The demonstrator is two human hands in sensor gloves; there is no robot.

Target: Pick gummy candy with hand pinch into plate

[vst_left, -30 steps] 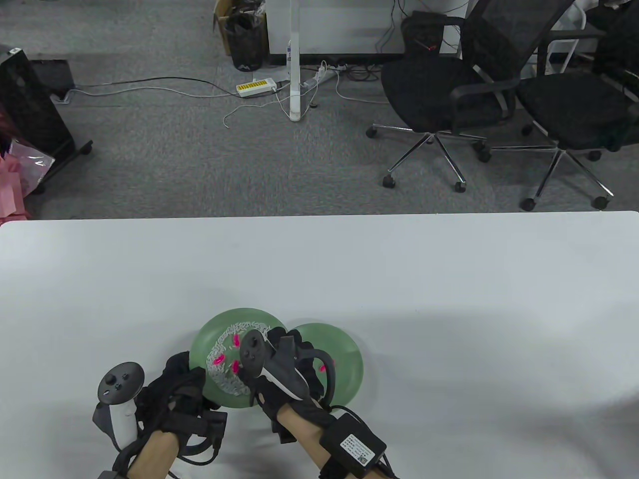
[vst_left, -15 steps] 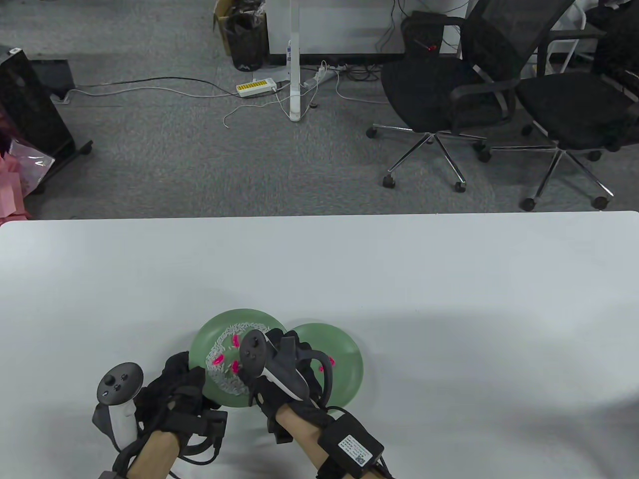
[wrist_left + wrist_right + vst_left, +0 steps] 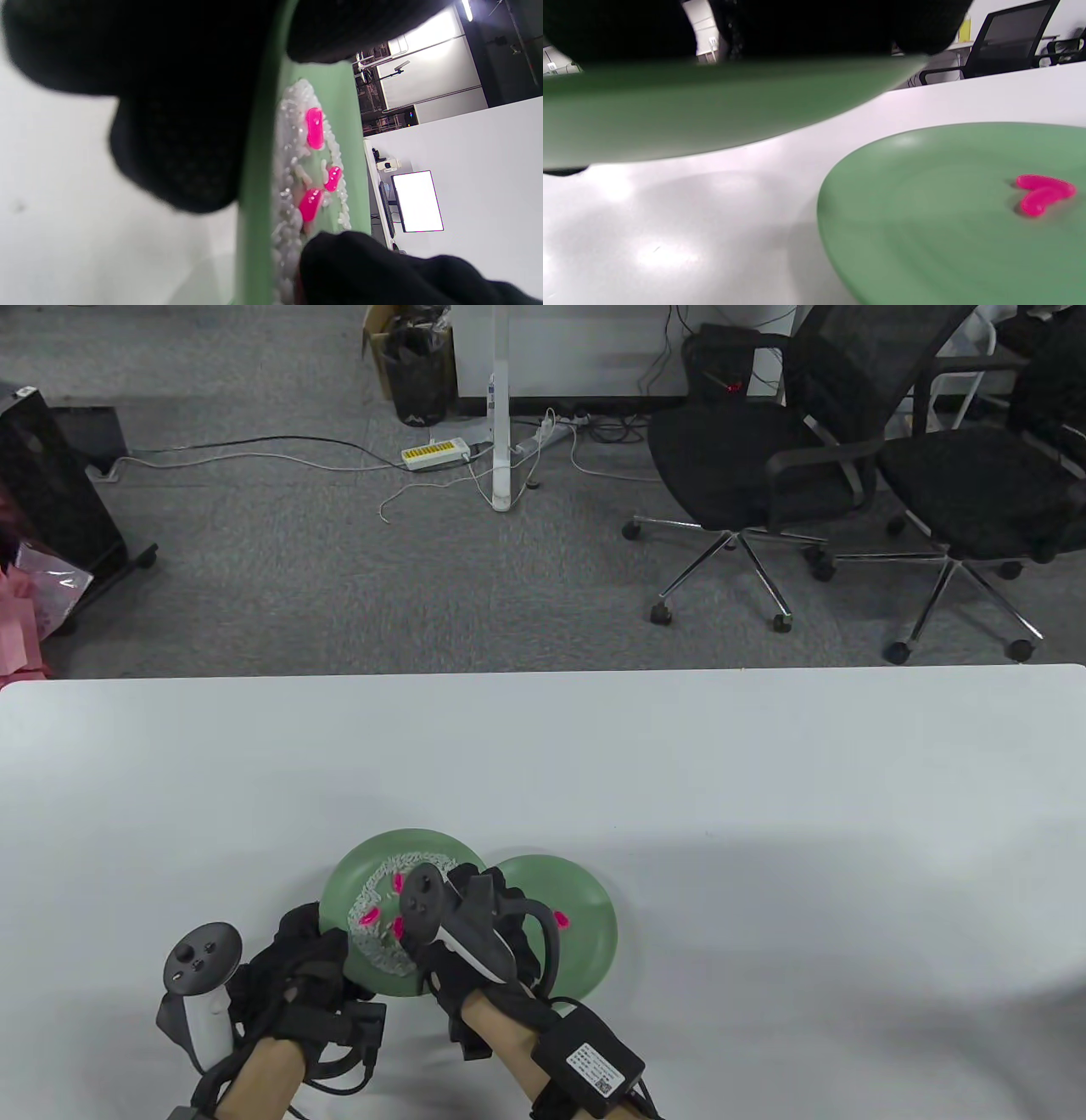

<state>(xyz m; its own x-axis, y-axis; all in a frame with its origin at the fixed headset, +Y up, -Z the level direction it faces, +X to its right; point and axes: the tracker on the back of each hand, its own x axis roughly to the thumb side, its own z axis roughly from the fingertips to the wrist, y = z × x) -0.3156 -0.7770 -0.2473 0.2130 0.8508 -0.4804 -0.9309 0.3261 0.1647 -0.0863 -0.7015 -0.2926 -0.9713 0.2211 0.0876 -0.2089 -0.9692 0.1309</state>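
Note:
Two green plates sit side by side near the table's front edge. The left plate (image 3: 399,844) holds white grains and three pink gummy candies (image 3: 370,914), also seen in the left wrist view (image 3: 314,127). The right plate (image 3: 590,912) holds one pink gummy (image 3: 559,918), also in the right wrist view (image 3: 1043,192). My left hand (image 3: 318,933) grips the left plate's near-left rim (image 3: 254,190). My right hand (image 3: 441,916) hovers over the left plate's right side; its fingertips (image 3: 382,271) are close to a gummy (image 3: 310,204). Its grip is hidden.
The white table (image 3: 764,780) stretches far and right of the plates. Office chairs (image 3: 764,449), cables and a power strip (image 3: 434,454) lie on the floor beyond the far edge.
My right hand has shifted slightly left, off the right plate and further over the left plate. The gummy on the right plate now shows uncovered. My left hand has stayed put.

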